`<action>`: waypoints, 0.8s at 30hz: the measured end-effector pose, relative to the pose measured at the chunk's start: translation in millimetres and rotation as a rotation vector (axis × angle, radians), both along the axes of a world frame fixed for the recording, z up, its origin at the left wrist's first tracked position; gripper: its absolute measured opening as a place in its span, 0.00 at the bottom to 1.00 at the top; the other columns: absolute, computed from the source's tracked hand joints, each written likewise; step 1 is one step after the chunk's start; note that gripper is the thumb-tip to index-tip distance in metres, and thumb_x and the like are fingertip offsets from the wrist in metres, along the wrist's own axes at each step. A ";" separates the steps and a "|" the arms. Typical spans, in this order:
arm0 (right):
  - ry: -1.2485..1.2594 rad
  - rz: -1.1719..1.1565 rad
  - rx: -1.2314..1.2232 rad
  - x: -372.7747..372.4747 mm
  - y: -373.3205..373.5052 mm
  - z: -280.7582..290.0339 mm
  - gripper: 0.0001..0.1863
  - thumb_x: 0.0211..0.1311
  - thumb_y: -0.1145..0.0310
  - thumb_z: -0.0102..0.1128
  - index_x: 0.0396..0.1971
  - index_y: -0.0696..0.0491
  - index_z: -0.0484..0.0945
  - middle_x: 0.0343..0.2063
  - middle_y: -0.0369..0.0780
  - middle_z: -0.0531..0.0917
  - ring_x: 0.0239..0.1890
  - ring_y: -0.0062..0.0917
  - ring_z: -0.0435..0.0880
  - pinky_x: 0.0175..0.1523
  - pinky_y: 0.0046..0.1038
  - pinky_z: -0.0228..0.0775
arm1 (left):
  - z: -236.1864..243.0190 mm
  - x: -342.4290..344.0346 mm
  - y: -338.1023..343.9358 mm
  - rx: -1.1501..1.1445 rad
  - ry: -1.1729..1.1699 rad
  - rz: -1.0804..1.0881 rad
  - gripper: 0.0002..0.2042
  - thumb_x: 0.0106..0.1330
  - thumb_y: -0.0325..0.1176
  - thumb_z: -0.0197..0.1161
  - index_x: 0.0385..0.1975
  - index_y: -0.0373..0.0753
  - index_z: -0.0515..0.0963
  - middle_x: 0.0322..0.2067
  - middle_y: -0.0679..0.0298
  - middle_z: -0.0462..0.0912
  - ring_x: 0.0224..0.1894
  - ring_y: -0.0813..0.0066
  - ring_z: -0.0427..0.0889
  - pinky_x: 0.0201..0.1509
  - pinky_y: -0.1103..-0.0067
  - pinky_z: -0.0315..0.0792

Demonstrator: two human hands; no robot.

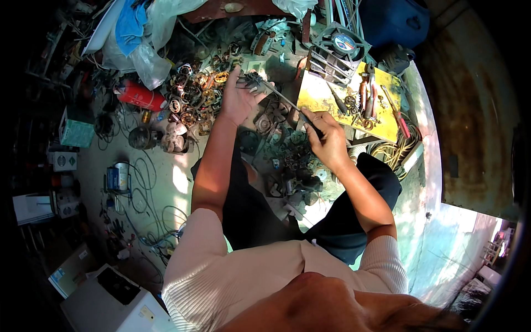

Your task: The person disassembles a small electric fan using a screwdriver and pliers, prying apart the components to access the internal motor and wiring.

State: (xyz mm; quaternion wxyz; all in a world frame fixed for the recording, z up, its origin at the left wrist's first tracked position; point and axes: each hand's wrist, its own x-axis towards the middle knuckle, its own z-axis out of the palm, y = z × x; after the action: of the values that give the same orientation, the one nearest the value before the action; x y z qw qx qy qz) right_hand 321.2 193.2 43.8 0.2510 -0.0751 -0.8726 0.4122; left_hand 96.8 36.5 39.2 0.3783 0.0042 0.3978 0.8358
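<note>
My left hand [239, 102] is raised at the middle, thumb up, with its fingers around a small dark metal part [253, 83]. The part's exact kind is hard to make out. My right hand [329, 138] grips the dark handle of a long screwdriver [287, 101]. Its thin shaft slants up to the left, and the tip meets the metal part. Beside my right hand a yellow board [381, 128] carries red-handled pliers [371, 88], a dark pointed tool [336, 98], a red-handled tool [401, 124] and small metal pieces.
A heap of copper-wound motor parts [202, 91] spreads beyond my left arm, with more parts between my legs. A red cylinder [141, 96] lies left of it. A square fan [342, 44] stands behind the board; coiled hose [390, 155] lies right. Loose cables [145, 185] cross the left floor.
</note>
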 end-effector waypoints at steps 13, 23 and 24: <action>-0.003 -0.002 -0.086 -0.2 -4.8 -1.8 0.22 0.59 0.78 0.64 0.55 0.53 0.81 0.33 0.44 0.81 0.31 0.33 0.80 0.37 0.29 0.72 | -3.2 0.0 6.2 -0.146 0.147 -0.065 0.23 0.73 0.47 0.58 0.60 0.39 0.69 0.57 0.56 0.74 0.61 0.59 0.76 0.65 0.58 0.69; 0.051 -0.001 -0.042 -1.5 -15.6 -6.5 0.23 0.58 0.79 0.63 0.55 0.56 0.80 0.36 0.46 0.80 0.37 0.40 0.81 0.45 0.33 0.74 | -17.0 4.9 25.0 -0.076 0.063 0.194 0.18 0.78 0.37 0.48 0.62 0.36 0.64 0.54 0.51 0.76 0.57 0.55 0.78 0.62 0.56 0.75; 0.048 0.019 -0.025 -1.5 -17.0 -5.7 0.23 0.58 0.79 0.62 0.56 0.56 0.80 0.37 0.46 0.80 0.37 0.41 0.81 0.45 0.34 0.74 | -21.4 2.1 23.6 -0.063 0.037 0.215 0.18 0.77 0.37 0.50 0.63 0.40 0.64 0.55 0.53 0.75 0.56 0.57 0.79 0.61 0.57 0.75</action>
State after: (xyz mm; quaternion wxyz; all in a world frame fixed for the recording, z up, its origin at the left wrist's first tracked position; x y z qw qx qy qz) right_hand 319.6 176.2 38.1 0.2668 -0.0601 -0.8618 0.4271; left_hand 98.9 60.1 17.8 0.2792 -0.0348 0.4291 0.8583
